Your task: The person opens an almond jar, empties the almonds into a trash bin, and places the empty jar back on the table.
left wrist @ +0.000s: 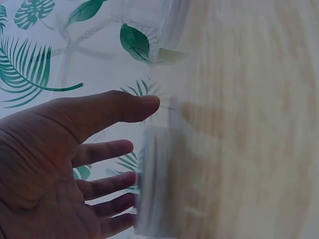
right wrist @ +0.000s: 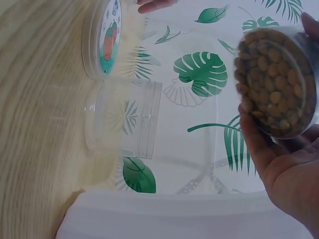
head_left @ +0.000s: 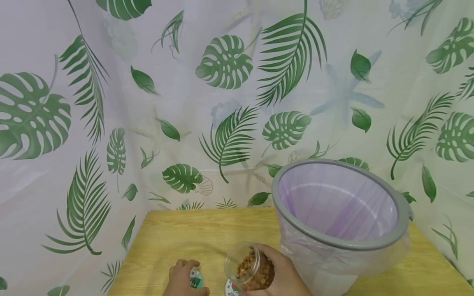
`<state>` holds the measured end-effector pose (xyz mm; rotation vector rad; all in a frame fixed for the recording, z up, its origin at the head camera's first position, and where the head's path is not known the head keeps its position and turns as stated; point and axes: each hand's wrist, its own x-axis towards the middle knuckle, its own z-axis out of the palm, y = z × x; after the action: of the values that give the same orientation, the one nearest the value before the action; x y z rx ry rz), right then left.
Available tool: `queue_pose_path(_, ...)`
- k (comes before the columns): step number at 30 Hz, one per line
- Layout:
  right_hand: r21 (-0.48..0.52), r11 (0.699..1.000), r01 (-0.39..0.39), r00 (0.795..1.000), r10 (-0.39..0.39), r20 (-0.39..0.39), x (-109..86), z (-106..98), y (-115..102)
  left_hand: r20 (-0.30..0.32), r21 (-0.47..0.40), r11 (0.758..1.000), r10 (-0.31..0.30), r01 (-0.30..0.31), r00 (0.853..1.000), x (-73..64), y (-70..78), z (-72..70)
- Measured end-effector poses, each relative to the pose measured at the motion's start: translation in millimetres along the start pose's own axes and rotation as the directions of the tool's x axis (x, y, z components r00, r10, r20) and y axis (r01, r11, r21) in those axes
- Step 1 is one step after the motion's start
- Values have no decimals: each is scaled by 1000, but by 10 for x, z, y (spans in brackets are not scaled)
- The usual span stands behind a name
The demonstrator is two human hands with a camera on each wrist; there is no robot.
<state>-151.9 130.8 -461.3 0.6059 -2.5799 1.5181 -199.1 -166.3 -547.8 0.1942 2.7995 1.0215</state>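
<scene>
My right hand point(head_left: 283, 271) grips a clear jar of brown nuts point(right wrist: 271, 82), raised and tilted, fingers around its side. Below it, a second clear jar point(right wrist: 122, 119) stands upright on the table with no nuts visible inside. A flat round lid with a printed vegetable picture point(right wrist: 107, 42) lies close by. My left hand point(head_left: 181, 281) is spread beside a small round lid with a green picture point(head_left: 196, 279). In the left wrist view its straight fingers point(left wrist: 112, 184) reach the edge of a pale round piece point(left wrist: 154, 184), and the thumb stands apart.
A large bin with a grey rim point(head_left: 340, 246) and a purplish plastic liner stands on the right of the wooden table point(head_left: 185, 226). Leaf-printed sheeting point(head_left: 222, 123) hangs behind the table and along both sides.
</scene>
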Motion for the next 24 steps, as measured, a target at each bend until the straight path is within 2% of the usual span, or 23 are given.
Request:
queue_pose_path(5, 96, 995, -17, 1000, 19, -21, -45, -31, -113, -61, -10, 998, 53, -54, 997, -17, 179, -85)
queue_pose_path(7, 100, 995, -19, 999, 21, -25, -62, -49, -149, -92, -8, 997, 78, -79, 993, 4, 268, -153)
queue_pose_path(12, 50, 998, 46, 998, -44, -34, -86, -107, -175, -186, -14, 988, 146, -151, 972, 57, 501, -297)
queue_pose_path(15, 44, 996, 75, 996, -73, -45, -96, -135, -177, -232, -26, 984, 165, -176, 959, 53, 661, -340)
queue_pose_path(17, 34, 994, 106, 993, -104, -56, -105, -147, -172, -265, -25, 978, 196, -209, 944, 42, 759, -361)
queue_pose_path(19, 38, 991, 132, 989, -128, -76, -113, -150, -173, -303, -45, 962, 245, -270, 921, 39, 851, -382)
queue_pose_path(20, 43, 989, 144, 987, -141, -78, -119, -155, -177, -326, -52, 948, 281, -314, 903, 40, 896, -393)
queue_pose_path(22, 49, 983, 178, 982, -174, -79, -133, -170, -187, -372, -46, 911, 366, -411, 853, 46, 985, -418)
queue_pose_path(24, 52, 977, 209, 976, -205, -75, -143, -198, -199, -418, -36, 862, 447, -506, 791, 59, 1077, -447)
